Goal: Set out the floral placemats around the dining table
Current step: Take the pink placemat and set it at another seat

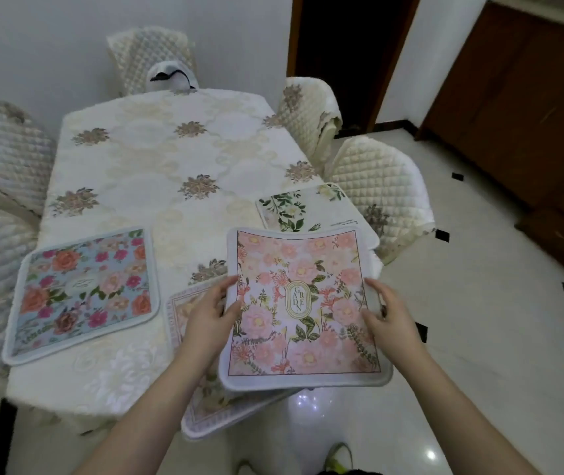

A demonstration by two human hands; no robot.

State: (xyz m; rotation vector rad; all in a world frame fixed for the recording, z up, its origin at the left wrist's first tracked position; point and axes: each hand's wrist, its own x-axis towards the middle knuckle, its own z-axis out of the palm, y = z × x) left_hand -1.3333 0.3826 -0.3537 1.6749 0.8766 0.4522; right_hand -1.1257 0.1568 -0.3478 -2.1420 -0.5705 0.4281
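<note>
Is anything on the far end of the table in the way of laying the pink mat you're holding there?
Nothing visible. Both hands, left hand and right hand, hold the pink placemat above the near corner. The tablecloth beyond the blue placemat and the white-and-green placemat lies bare up to the far edge.

Before me, the tabletop wears a cream embroidered tablecloth. On it lie a blue floral placemat at left and a green-leaf placemat at right.

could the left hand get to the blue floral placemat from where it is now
Probably yes. The blue placemat lies flat just left of the left hand with bare tablecloth between, but that hand now grips the pink placemat.
</note>
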